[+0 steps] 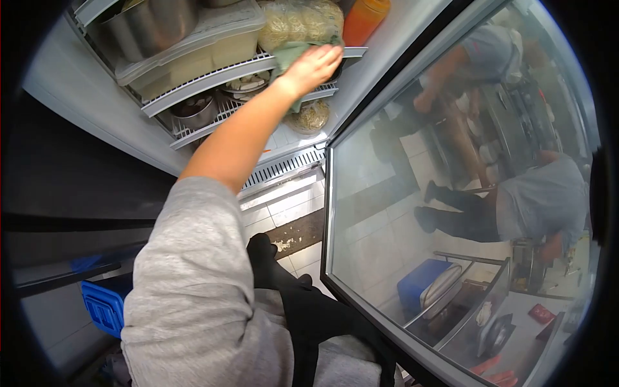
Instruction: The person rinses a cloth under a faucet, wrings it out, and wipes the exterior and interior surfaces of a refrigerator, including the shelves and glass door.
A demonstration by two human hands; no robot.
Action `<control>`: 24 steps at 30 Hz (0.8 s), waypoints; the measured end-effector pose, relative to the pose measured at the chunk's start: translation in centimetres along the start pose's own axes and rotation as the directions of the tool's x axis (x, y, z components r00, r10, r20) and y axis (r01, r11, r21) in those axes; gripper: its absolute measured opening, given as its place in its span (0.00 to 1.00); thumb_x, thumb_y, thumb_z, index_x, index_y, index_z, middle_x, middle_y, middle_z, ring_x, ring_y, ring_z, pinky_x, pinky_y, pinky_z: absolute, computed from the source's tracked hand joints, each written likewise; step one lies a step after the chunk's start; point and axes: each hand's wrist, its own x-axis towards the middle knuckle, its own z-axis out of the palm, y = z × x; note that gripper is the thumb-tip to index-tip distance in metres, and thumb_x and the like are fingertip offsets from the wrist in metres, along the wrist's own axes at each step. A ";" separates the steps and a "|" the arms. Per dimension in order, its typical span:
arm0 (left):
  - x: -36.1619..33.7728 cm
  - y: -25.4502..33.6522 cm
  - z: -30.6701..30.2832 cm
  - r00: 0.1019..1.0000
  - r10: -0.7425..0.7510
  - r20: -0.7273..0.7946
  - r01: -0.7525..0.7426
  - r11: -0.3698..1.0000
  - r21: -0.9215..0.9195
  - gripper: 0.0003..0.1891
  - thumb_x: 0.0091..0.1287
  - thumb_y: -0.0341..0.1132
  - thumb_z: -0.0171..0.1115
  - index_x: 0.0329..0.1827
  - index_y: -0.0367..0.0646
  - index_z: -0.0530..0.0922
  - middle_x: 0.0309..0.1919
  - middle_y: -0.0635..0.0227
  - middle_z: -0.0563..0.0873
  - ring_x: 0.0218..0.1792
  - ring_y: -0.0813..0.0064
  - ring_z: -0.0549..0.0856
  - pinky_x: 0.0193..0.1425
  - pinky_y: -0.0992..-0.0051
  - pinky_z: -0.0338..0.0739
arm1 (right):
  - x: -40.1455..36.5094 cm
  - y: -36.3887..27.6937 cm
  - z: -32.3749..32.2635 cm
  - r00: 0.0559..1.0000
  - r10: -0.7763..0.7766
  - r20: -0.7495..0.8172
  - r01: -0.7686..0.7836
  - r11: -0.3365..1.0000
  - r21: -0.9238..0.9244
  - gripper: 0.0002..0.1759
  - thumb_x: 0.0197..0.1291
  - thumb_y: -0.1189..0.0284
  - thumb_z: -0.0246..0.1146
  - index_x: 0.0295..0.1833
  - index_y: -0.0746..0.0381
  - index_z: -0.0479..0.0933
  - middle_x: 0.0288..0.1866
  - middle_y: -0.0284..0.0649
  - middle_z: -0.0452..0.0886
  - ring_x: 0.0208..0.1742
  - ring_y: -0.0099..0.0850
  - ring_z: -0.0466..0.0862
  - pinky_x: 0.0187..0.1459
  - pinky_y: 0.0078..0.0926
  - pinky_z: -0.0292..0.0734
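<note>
My left hand [316, 68] reaches up into a refrigerator with its fingers closed over a green cloth [285, 57] at the front edge of a wire shelf [213, 84]. The cloth hangs below my wrist, partly hidden behind it. Just behind the hand, clear bags of pale noodle-like food [300, 24] lie on the shelf. An orange container [365, 22] stands to their right, and a lidded plastic tub [200, 55] to their left. My right hand is out of view.
A metal pot [151, 29] sits above the tub. Lower shelves hold a small pot [195, 109] and a wrapped bowl [309, 117]. The open glass door [387, 193] stands at my right, showing people and kitchen equipment. A blue bin [103, 307] is at lower left.
</note>
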 end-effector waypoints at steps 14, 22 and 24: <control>-0.9 -0.5 -1.9 0.932 0.149 0.331 -0.187 0.978 0.088 0.08 0.50 0.37 0.61 0.28 0.47 0.85 0.62 0.72 0.71 0.63 0.67 0.67 0.63 0.69 0.67 | -1.1 1.0 -0.4 0.999 0.044 -0.013 -0.044 0.997 -0.056 0.43 0.58 0.49 0.61 0.74 0.54 0.56 0.76 0.48 0.53 0.76 0.41 0.51 0.75 0.42 0.43; -12.1 -5.7 -16.2 0.877 -0.013 0.480 -0.157 0.937 0.313 0.14 0.54 0.35 0.58 0.42 0.45 0.85 0.62 0.77 0.71 0.63 0.68 0.68 0.63 0.68 0.65 | -2.3 1.7 -0.7 0.949 0.306 0.071 -0.259 0.890 -0.374 0.46 0.55 0.44 0.64 0.75 0.51 0.57 0.77 0.46 0.54 0.78 0.38 0.48 0.77 0.39 0.36; -14.0 -6.5 -18.0 0.880 -0.025 0.474 -0.152 0.931 0.332 0.20 0.55 0.35 0.57 0.52 0.43 0.80 0.60 0.77 0.71 0.62 0.68 0.69 0.61 0.68 0.66 | -1.3 0.3 -0.4 0.868 -0.471 0.157 0.496 0.819 -0.290 0.32 0.71 0.66 0.50 0.74 0.68 0.49 0.75 0.55 0.53 0.70 0.55 0.64 0.64 0.55 0.70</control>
